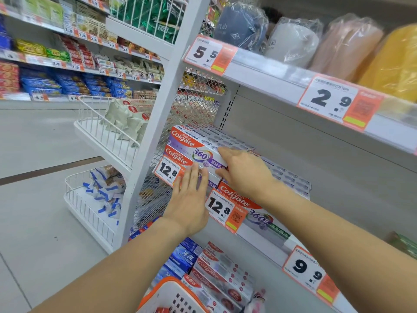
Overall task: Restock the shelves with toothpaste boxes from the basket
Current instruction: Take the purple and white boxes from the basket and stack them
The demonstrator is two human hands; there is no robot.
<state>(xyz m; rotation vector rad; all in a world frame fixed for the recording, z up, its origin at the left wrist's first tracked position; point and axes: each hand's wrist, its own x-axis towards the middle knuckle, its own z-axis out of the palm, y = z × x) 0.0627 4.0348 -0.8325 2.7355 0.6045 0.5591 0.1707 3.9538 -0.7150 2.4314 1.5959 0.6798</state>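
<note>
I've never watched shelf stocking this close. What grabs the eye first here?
Two bare hands at the centre: the left hand lies flat against the stacked Colgate boxes, and the right hand rests on them. Big orange price tags line the shelf edges, and an orange basket sits at the bottom.

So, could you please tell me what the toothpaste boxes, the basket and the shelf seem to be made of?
Toothpaste boxes: printed cardboard by the look, slightly glossy, with crisp folded edges. Basket: probably moulded plastic, white with an orange rim and punched slots. Shelf: likely painted metal, smooth pale grey; the mesh side panel looks like white-coated expanded metal.
</note>
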